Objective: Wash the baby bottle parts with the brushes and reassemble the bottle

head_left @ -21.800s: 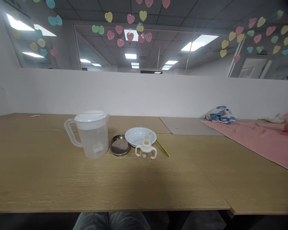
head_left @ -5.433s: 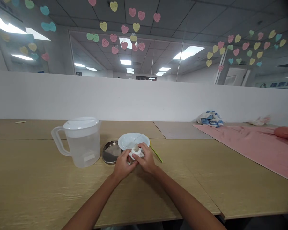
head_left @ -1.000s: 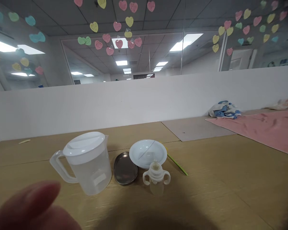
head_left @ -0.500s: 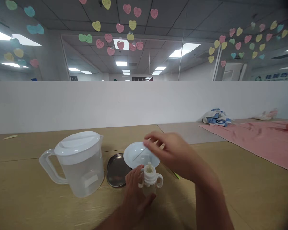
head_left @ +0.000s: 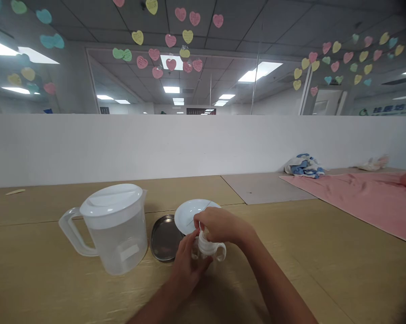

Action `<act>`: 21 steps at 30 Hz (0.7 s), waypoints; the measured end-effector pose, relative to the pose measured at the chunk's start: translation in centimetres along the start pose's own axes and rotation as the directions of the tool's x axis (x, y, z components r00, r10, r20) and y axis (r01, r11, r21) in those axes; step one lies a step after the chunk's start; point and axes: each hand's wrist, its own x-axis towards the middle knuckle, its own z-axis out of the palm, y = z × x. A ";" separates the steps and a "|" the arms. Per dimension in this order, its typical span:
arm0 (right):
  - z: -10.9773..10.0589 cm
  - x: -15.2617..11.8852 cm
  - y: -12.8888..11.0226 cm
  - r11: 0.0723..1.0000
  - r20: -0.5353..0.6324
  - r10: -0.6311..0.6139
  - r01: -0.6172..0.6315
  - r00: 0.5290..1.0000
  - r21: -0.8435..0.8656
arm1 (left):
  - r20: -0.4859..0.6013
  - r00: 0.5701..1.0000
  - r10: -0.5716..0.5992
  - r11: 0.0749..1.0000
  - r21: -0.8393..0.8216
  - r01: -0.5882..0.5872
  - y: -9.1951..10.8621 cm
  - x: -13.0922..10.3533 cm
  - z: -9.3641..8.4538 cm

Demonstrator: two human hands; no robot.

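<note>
A clear baby bottle (head_left: 207, 246) with a white collar and two white side handles stands on the table in front of me. My left hand (head_left: 185, 265) is wrapped around its left side, fingers near the collar and thumb across the front. Right above the bottle's top, my right hand (head_left: 219, 224) has its fingertips closed together. The teat is hidden behind those fingers, and whatever they pinch cannot be made out. Just behind is a white bowl (head_left: 184, 215) with a thin stick (head_left: 207, 204) leaning in it. A dark metal tray (head_left: 164, 238) lies to the left, partly under the bowl.
At left stands a large clear pitcher (head_left: 117, 243) with a white lid and handle. A pink cloth (head_left: 364, 202) covers the far right of the table (head_left: 307, 252). A blue-and-white cloth bundle (head_left: 304, 165) lies by the white wall (head_left: 169, 148).
My right hand has come down and left, from above the bowl's right side onto the bottle's top, and its fingers have closed. My left hand stays around the bottle, which has shifted slightly left.
</note>
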 end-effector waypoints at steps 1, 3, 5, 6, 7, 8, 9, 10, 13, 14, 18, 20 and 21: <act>0.0 0.0 0.2 1.000 -0.012 -0.009 0.009 1.000 0.019 | -0.003 1.000 0.007 1.000 0.014 -0.007 0.0 0.0 0.0; 0.0 0.1 0.3 0.999 -0.035 0.024 -0.023 0.999 0.041 | -0.012 1.000 0.014 0.999 0.042 -0.013 0.1 0.0 -0.1; -0.2 0.1 0.2 0.995 -0.063 0.095 -0.094 0.993 0.018 | -0.014 1.000 0.010 0.998 0.057 -0.009 0.3 0.0 -0.1; -0.3 0.1 0.2 0.993 -0.077 0.119 -0.120 0.990 -0.007 | -0.011 1.000 0.005 0.998 0.060 -0.005 0.5 0.1 -0.2; -0.3 0.0 0.1 0.991 -0.086 0.124 -0.127 0.989 -0.031 | -0.002 1.000 0.001 0.998 0.064 -0.001 0.6 0.1 -0.2; -0.4 -0.1 0.1 0.993 -0.094 0.109 -0.114 0.990 -0.044 | 0.009 1.000 0.000 0.998 0.069 0.000 0.8 0.1 -0.3; -0.4 -0.2 0.1 0.996 -0.102 0.079 -0.084 0.992 -0.042 | 0.017 1.000 0.002 0.997 0.074 -0.003 0.9 0.1 -0.4; -0.4 -0.2 0.1 0.998 -0.107 0.046 -0.049 0.993 -0.027 | 0.025 1.000 0.005 0.997 0.081 -0.007 1.0 0.2 -0.4; -0.4 -0.5 0.5 0.998 -0.127 -0.001 0.008 0.992 0.055 | 0.040 0.999 0.008 0.995 0.097 -0.012 1.2 0.2 -0.4; -0.5 -0.6 0.7 0.997 -0.139 0.000 0.011 0.990 0.080 | 0.039 0.999 0.006 0.995 0.102 -0.010 1.2 0.2 -0.4; -1.2 -1.5 1.3 0.985 -0.254 0.021 0.024 0.967 0.172 | 0.000 0.999 0.034 0.989 0.146 -0.034 0.8 0.0 -0.3; -1.9 -2.2 1.5 0.972 -0.352 0.032 0.053 0.935 0.229 | -0.056 0.995 0.087 0.985 0.156 -0.077 0.9 0.6 -0.5; -2.3 -2.5 1.6 0.963 -0.408 0.046 0.069 0.912 0.261 | -0.088 0.990 0.106 0.985 0.148 -0.093 1.1 1.1 -0.6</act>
